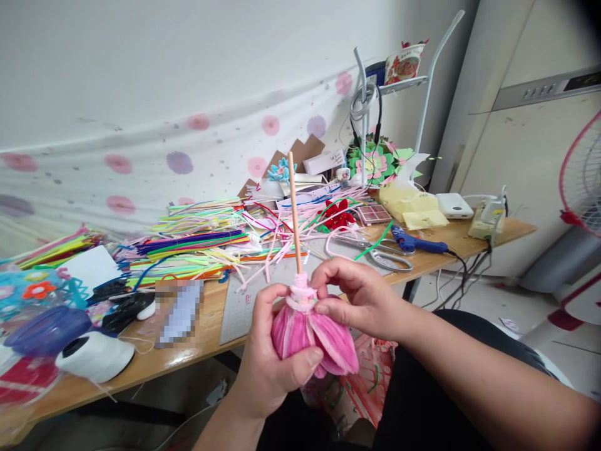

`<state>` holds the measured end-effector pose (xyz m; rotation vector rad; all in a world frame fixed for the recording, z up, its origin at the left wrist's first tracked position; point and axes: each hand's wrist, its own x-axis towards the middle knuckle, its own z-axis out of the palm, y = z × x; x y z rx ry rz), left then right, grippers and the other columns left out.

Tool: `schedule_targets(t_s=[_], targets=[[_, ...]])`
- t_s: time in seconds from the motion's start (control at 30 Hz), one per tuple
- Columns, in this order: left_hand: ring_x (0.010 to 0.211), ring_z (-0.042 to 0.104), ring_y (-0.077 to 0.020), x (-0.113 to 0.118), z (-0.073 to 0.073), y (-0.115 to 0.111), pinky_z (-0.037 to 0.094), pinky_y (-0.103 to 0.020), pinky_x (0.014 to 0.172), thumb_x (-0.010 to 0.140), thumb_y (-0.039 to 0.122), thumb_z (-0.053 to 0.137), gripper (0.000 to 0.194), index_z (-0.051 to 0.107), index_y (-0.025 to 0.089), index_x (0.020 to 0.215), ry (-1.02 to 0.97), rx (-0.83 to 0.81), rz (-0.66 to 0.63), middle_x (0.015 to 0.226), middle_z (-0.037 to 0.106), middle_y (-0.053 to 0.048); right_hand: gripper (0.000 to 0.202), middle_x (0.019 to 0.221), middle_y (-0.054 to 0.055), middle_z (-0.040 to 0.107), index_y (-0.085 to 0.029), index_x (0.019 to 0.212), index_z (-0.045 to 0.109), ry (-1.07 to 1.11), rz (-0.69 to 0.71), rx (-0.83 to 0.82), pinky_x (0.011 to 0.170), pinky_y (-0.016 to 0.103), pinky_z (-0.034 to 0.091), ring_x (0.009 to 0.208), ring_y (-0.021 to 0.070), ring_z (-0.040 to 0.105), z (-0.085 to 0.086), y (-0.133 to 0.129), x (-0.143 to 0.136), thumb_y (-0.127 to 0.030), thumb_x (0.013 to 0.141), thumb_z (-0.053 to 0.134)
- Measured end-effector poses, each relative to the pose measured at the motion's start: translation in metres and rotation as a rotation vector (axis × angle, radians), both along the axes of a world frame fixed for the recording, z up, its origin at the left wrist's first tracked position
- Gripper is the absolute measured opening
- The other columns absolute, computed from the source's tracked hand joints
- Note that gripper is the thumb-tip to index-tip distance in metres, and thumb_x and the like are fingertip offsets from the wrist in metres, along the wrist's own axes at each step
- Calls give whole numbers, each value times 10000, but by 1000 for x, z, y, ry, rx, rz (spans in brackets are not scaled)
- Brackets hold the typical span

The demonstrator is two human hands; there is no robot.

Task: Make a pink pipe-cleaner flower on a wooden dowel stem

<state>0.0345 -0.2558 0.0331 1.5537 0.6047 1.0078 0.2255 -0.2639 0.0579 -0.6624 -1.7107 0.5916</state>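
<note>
A pink flower of fuzzy pipe cleaners [295, 329] hangs petals-down in front of me, with a thin wooden stick [294, 213] rising from its base. Around the base of the stick winds a pale pink pipe cleaner [302, 295]. My left hand [282, 357] wraps the petals from the left, thumb across the front. At the wound base, the thumb and forefinger of my right hand [350, 294] pinch the pale pink pipe cleaner. The inner side of the flower is hidden.
Bundles of coloured pipe cleaners [192, 241] cover the table's back. Scissors [385, 255] and a blue glue gun [417, 241] lie to the right on and beside a grey cutting mat [239, 313]. A white thread cone [96, 356] lies left; a pink fan [585, 175] stands right.
</note>
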Motion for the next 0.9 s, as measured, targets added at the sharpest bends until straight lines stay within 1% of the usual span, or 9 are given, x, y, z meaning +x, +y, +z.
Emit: schedule_targets(t_s=[0.07,0.17,0.3,0.4,0.5,0.63,0.7,0.8,0.9], targets=[[821,628,-191,1,0,-1,510,-297,677,680,361,766,653,367,293,1191,-17,-5,20,1042,618,-28,106,805,37,586,-177,843,559,-31,-8,29,708,298,491,756,151,564,3,-1,0,-227,817,648],[907,610,-206,1,-1,1,501,-342,793,682,332,760,575,414,271,1137,14,104,35,1063,614,-31,110,910,72,583,-180,841,559,-61,-18,63,768,331,494,862,180,564,6,-1,2,-225,799,650],[988,586,-221,0,-2,2,484,-370,858,678,303,750,551,429,282,1125,132,254,100,1095,590,-25,95,887,62,585,-186,852,548,-90,-1,70,745,324,490,820,172,560,7,-1,5,-174,793,622],[985,608,-231,1,0,0,495,-383,856,673,284,739,565,425,286,1142,269,375,213,1092,601,-30,111,872,55,566,-184,834,548,-127,-15,138,761,318,475,836,170,548,8,-3,5,-97,781,591],[908,649,-235,3,5,-3,525,-364,781,641,270,760,604,435,279,1150,464,583,366,1034,634,-29,170,872,51,549,-184,832,557,-166,-66,146,756,308,471,836,166,533,7,-7,2,-31,760,567],[845,673,-240,3,10,-2,541,-343,718,637,258,763,618,436,240,1161,601,836,534,992,658,-51,113,903,60,558,-186,862,581,-127,-161,173,743,306,484,836,167,552,0,-11,-7,-92,804,604],[905,670,-254,1,10,0,541,-353,766,653,248,751,615,429,227,1176,607,905,552,1042,656,-75,66,913,61,578,-191,855,586,-78,-178,170,751,315,493,845,171,570,-5,-11,-8,-144,824,622],[1031,641,-271,-3,9,1,519,-376,868,659,232,747,632,415,232,1197,582,947,523,1143,636,-99,92,947,68,619,-201,901,588,7,-103,75,763,336,515,851,179,606,-10,-9,-5,-232,838,647],[1025,641,-273,-7,11,0,517,-391,868,639,221,758,643,426,247,1189,568,837,447,1143,643,-87,148,904,63,672,-197,923,617,16,-52,39,728,313,531,816,179,646,-12,-4,0,-278,819,686]])
